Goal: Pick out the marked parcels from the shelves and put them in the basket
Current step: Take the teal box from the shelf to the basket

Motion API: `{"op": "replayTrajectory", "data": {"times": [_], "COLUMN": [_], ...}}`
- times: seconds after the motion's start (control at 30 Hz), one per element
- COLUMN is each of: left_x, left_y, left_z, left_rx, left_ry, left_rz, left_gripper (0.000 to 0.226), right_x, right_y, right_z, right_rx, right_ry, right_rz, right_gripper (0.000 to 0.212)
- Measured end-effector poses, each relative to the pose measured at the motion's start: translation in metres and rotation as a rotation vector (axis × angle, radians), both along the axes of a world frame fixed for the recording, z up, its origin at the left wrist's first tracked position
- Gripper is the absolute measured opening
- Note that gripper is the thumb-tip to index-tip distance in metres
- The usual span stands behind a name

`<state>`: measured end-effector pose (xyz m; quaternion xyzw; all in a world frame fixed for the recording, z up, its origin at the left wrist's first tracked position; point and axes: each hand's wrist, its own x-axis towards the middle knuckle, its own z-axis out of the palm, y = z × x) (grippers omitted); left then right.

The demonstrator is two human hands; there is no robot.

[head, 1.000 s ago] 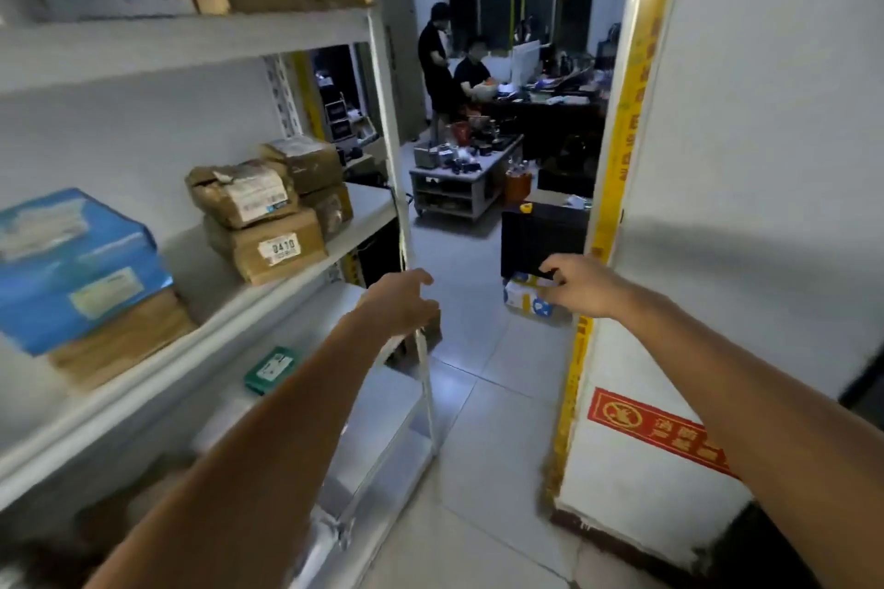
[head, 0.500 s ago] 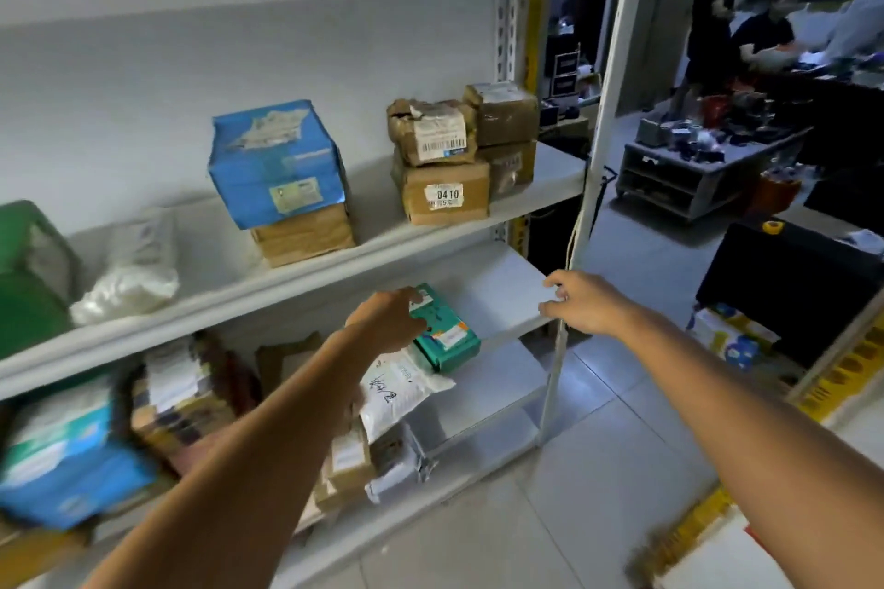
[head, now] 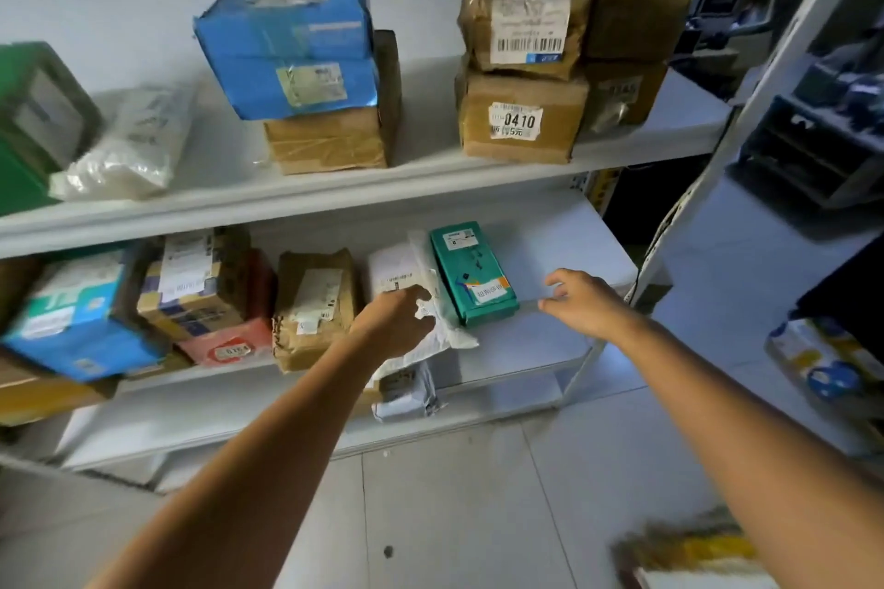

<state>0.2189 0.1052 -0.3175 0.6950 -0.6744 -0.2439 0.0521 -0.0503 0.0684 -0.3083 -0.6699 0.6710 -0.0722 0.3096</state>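
Parcels fill a white metal shelf unit [head: 564,158]. On the middle shelf a white plastic mailer [head: 399,270] lies beside a teal box [head: 471,273] with a white label. My left hand [head: 397,325] rests on the mailer's front, its fingers curled into the crumpled edge. My right hand [head: 583,301] hovers over the bare shelf edge just right of the teal box, fingers loosely spread and holding nothing. A brown box marked 0410 [head: 521,120] stands on the shelf above. No basket is in view.
The upper shelf also holds a blue box [head: 287,34], a barcoded brown parcel [head: 526,24], a white bag [head: 129,144] and a green box [head: 33,120]. Left of my hand lie a brown parcel [head: 315,306] and a red parcel [head: 225,340]. A grey bag [head: 406,392] sits below.
My view swung left from the doorway onto the shelves. My left hand moved onto the white mailer, and my right hand came off the shelf post toward the teal box.
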Motion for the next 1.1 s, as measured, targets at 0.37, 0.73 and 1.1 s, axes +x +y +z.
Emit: {"op": "replayTrajectory", "data": {"times": [0.37,0.73,1.1], "left_x": [-0.034,-0.077,-0.098], "left_y": [-0.068,-0.111,-0.118], "left_z": [-0.095,-0.161,-0.172], "left_rx": [0.035,-0.04,-0.066], "left_ry": [0.374,0.617,0.577], "left_rz": [0.232,0.543,0.51], "left_gripper": [0.052,0.07,0.076], "right_x": [0.022,0.017,-0.006], "right_y": [-0.08,-0.139,-0.137], "right_z": [-0.086,-0.162,-0.18], "right_rx": [0.039,0.054,0.033], "right_ry": [-0.026,-0.262,-0.417], "right_rz": [0.043,0.039,0.022], "right_gripper": [0.051,0.056,0.063]}}
